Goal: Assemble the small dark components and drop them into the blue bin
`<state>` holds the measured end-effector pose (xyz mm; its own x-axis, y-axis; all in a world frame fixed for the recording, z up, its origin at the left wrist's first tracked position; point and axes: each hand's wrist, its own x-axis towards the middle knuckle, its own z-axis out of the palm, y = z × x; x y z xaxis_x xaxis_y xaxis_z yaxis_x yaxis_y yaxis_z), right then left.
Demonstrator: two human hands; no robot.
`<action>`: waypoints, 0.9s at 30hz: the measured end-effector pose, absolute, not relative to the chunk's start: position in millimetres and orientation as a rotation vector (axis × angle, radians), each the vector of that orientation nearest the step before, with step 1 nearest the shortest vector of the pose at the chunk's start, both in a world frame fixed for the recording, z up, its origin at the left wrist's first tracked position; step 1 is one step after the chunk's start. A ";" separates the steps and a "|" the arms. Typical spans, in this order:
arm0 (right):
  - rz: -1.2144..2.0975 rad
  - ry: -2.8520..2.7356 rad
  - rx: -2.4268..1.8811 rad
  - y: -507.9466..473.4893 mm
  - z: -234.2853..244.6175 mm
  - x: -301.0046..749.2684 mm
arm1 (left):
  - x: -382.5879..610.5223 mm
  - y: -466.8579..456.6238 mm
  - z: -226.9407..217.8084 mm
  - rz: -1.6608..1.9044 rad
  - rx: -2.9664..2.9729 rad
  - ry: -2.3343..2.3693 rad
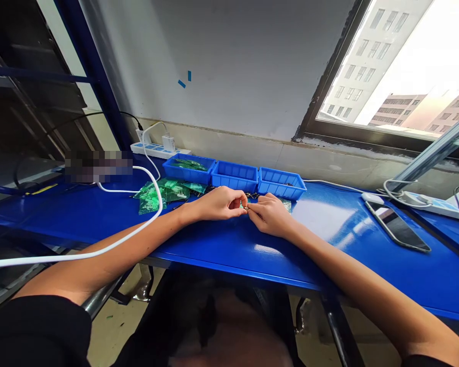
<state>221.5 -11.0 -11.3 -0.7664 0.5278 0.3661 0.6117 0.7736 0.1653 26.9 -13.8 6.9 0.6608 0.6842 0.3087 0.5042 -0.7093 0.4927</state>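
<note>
My left hand [219, 203] and my right hand [270, 214] meet over the blue table [214, 244], fingertips pinched together on a tiny metal part [246, 207] between them. Both hands are closed in a pinch. What the part is I cannot make out. Three blue plastic trays stand just behind the hands: the left tray [189, 169] holds green pieces, the middle tray [234, 176] and the right tray [282, 183] look nearly bare. A heap of green bags [164, 192] lies to the left of my left hand.
A white cable [110, 245] runs across my left forearm to a power strip [158, 149] by the wall. A phone [397, 225] lies at the right, with a second power strip [434, 203] behind it. A window is at the upper right.
</note>
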 end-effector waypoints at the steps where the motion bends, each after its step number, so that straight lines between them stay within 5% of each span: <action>1: -0.398 -2.668 -0.884 -10.9 -11.0 221.5 | 26.7 -14.1 7.4 0.684 2.514 0.939; 27: -0.399 -2.723 -0.897 -15.2 -7.0 220.1 | 27.5 -16.3 8.4 0.671 2.498 0.935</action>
<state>220.1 -15.2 -7.0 -0.7806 0.5404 0.3142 0.6077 0.7736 0.1796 27.5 -16.3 8.4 0.6630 0.6873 0.2968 0.5009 -0.7019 0.5064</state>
